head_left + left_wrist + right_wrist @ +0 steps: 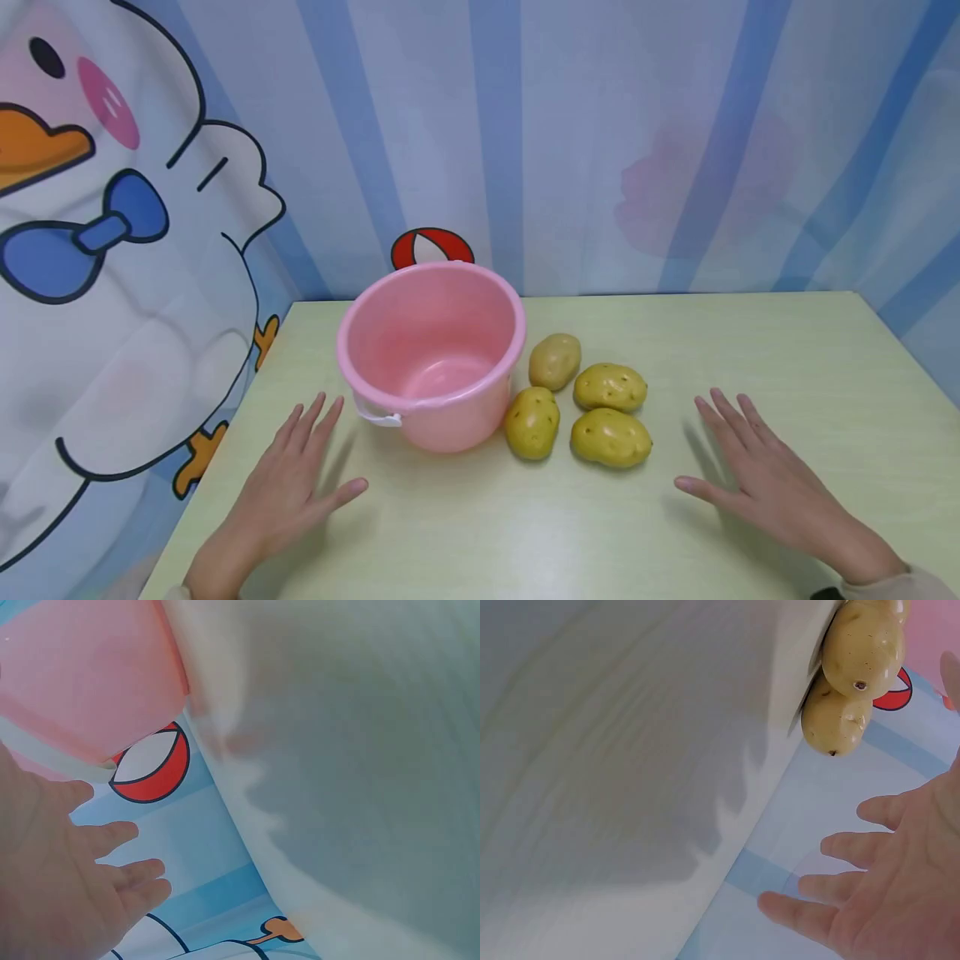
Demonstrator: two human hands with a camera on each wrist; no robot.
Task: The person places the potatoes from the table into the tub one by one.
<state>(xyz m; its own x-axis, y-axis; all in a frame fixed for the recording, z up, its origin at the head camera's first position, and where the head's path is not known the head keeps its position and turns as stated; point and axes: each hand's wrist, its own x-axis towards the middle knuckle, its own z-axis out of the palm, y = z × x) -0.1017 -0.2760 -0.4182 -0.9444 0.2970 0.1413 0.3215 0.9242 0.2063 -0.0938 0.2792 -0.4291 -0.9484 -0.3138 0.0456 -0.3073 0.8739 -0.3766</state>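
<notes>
A pink bucket (450,421) with a white handle stands upright on the table's left half, and its inside shows no contents. Close to its right side lie several yellow-brown potatoes: a paler potato (555,362) at the back, one potato (532,423) right beside the bucket, and two more, an upper potato (611,387) and a lower potato (611,438). My left hand (288,483) hovers left of and in front of the bucket, fingers spread, holding nothing. To the right of the potatoes, my right hand (772,483) is likewise spread and holds nothing.
The pale wooden table (510,533) ends at a blue striped curtain (570,150) behind. A large cartoon duck (120,333) is printed on the cloth at the left. Both hands cast shadows on the tabletop.
</notes>
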